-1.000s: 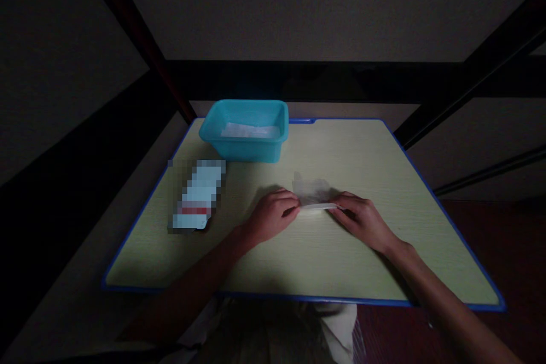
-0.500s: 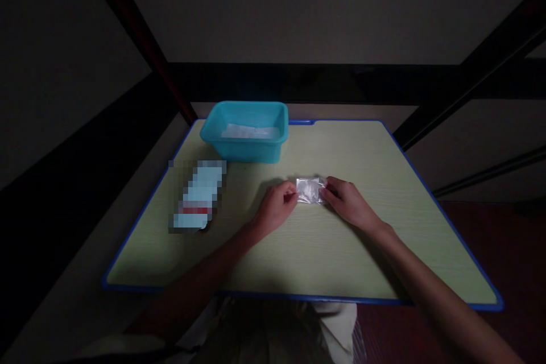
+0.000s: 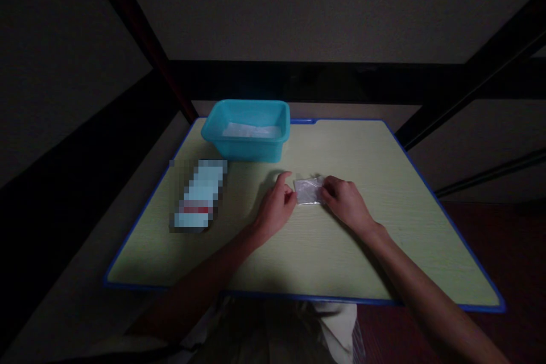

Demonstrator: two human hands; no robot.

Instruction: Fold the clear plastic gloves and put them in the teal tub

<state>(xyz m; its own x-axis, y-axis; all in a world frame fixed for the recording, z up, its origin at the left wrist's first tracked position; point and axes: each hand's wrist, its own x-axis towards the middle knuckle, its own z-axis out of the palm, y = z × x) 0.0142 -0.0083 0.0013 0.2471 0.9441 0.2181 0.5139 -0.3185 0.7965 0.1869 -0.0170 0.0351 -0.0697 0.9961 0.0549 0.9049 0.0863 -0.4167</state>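
A small, shiny clear plastic packet [image 3: 307,191] lies flat at the middle of the table, its film catching the light. Its right end is pinched by my right hand [image 3: 347,200], whose fingers cover that edge. My left hand [image 3: 275,205] is at the packet's left edge, with the index finger stretched out and apart from the thumb. The left thumb tip is close against the packet's edge; whether it touches, I cannot tell. What the packet holds, if anything, cannot be made out.
A turquoise plastic basin [image 3: 251,151] with flat whitish pieces [image 3: 251,130] inside stands at the table's back left. Left of my hands lies a pixelated pale-blue object [image 3: 199,193] with a red band. The wood-patterned table [image 3: 362,261] has a blue rim; a wall rises behind.
My left index finger has lifted off the packet and straightened, opening the left hand's pinch. My right hand still grips the right end, and the packet's film looks flatter.
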